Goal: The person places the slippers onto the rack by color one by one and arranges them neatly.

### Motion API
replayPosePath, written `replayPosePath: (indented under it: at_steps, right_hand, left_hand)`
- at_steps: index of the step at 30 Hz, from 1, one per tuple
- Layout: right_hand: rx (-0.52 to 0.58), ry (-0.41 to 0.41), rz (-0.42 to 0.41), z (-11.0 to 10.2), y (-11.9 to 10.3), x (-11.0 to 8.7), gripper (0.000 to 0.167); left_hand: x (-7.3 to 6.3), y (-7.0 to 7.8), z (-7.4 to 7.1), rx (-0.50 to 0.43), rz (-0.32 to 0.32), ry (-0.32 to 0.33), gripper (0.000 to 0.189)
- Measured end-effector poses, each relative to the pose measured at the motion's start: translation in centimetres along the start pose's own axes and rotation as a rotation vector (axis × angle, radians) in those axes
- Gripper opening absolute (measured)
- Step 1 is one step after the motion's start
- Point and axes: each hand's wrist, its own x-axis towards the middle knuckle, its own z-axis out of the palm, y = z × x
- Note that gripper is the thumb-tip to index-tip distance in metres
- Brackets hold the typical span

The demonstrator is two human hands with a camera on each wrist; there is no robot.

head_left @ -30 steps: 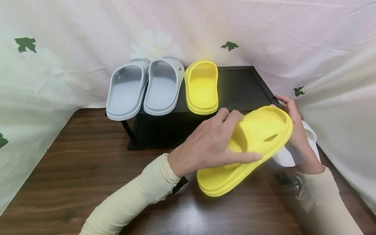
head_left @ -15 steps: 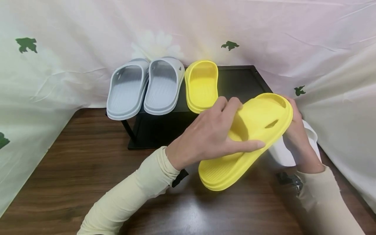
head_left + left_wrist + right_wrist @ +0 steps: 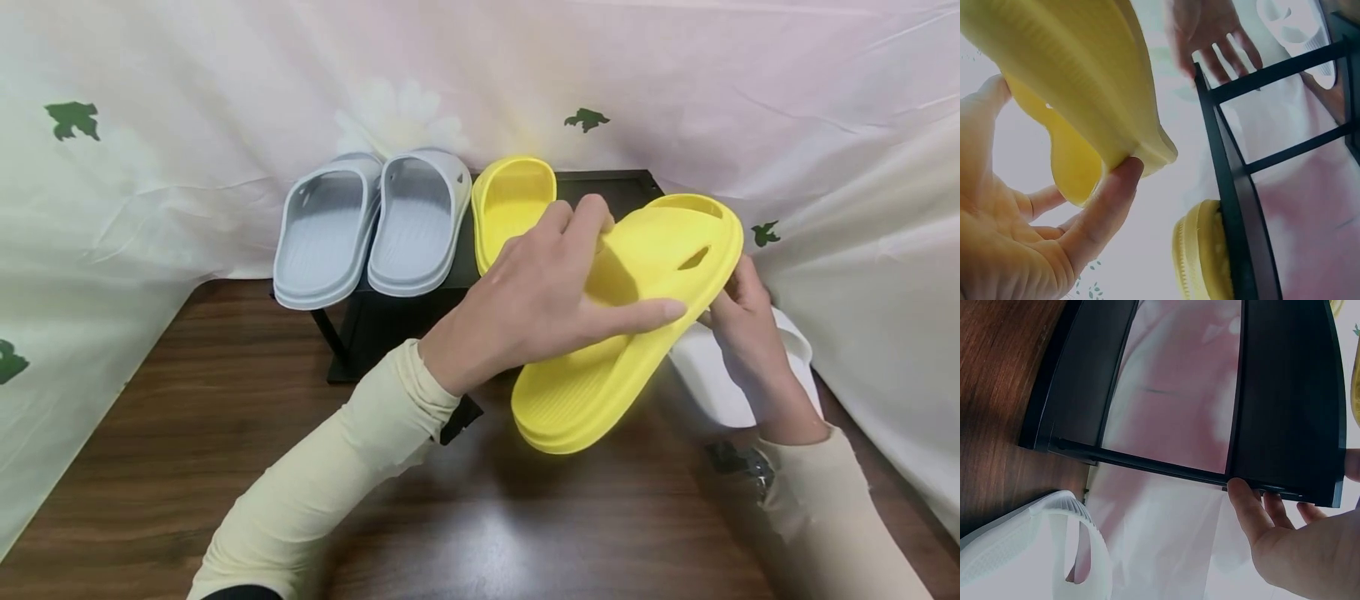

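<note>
My left hand [image 3: 525, 300] grips a yellow slipper [image 3: 667, 250] by its upper, thumb along the side, fingers at the foot opening. The slipper is tilted, toe up to the right, in front of the black shoe rack [image 3: 618, 192]. In the left wrist view the thumb presses the edge of the held slipper [image 3: 1085, 81]. My right hand [image 3: 753, 358] is at the rack's right end, partly hidden by the slipper. The right wrist view has this hand [image 3: 1297, 550] holding the rack's upper corner, with fingers by the end bar. Another yellow slipper [image 3: 506, 212] sits on the top shelf.
Two grey slippers [image 3: 318, 237] stand side by side at the left of the top shelf. White footwear [image 3: 708, 379] lies on the brown wooden table [image 3: 187, 467] beside the rack's right end. A patterned cloth [image 3: 247, 92] hangs close behind.
My left hand has raised the yellow slipper, and it now overlaps the rack's top more. The right hand stays by the rack's right end. The slippers on the shelf have not moved.
</note>
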Motion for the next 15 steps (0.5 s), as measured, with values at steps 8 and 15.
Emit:
replayPosePath:
  at_steps: [8,15]
  right_hand:
    - [0.003,0.02,0.067,0.3,0.1,0.1,0.04]
    - [0.041,0.028,0.06,0.5,0.0,0.3,0.036]
  left_hand:
    - [1.5,0.2,-1.1,0.047,-0.023,-0.061,0.072]
    - [3.4,0.0,-2.2,0.083,-0.053,-0.093,0.074]
